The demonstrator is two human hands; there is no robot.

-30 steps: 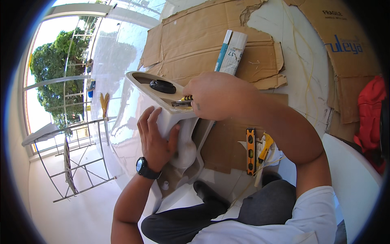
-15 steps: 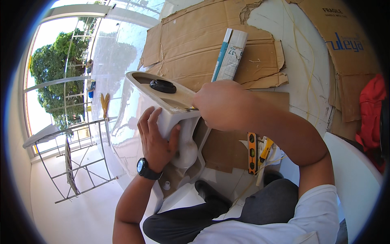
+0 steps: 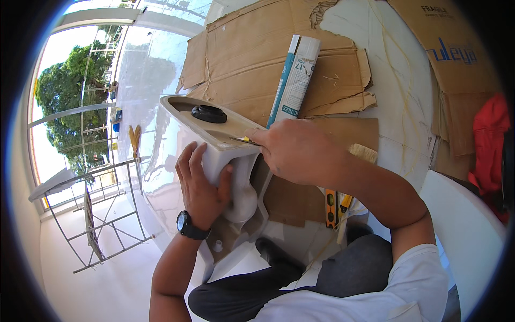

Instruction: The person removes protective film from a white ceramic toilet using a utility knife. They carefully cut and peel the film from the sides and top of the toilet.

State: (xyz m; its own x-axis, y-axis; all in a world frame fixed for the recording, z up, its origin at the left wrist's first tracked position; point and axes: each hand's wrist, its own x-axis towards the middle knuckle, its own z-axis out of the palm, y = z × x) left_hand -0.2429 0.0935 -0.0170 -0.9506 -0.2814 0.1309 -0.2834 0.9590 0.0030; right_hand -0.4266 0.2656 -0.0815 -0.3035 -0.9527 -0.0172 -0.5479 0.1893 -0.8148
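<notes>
A white ceramic toilet [image 3: 161,155] lies tipped over in front of me, its unglazed rim facing up and right. A black round rubber fitting [image 3: 209,113] sits inside that rim. My left hand [image 3: 203,185], with a black watch at its wrist, lies spread on the ceramic below the rim, thumb apart from the fingers. My right hand [image 3: 295,142] is closed round a utility knife [image 3: 246,139]. Its blade points left, at the rim's near right corner; most of its handle is hidden in my fist.
Flattened cardboard [image 3: 236,59] and a folded white-and-teal carton [image 3: 295,80] lie beyond the toilet. Near my right knee are an orange spirit level [image 3: 330,208], a yellow-and-black tool [image 3: 346,203] and a brush [image 3: 364,153]. A metal scaffold frame [image 3: 107,217] stands left; a large carton [image 3: 456,59] is right.
My right hand has shifted slightly and more of the knife blade shows over the rim. The brush has come into sight beside my forearm. My left hand stays on the toilet.
</notes>
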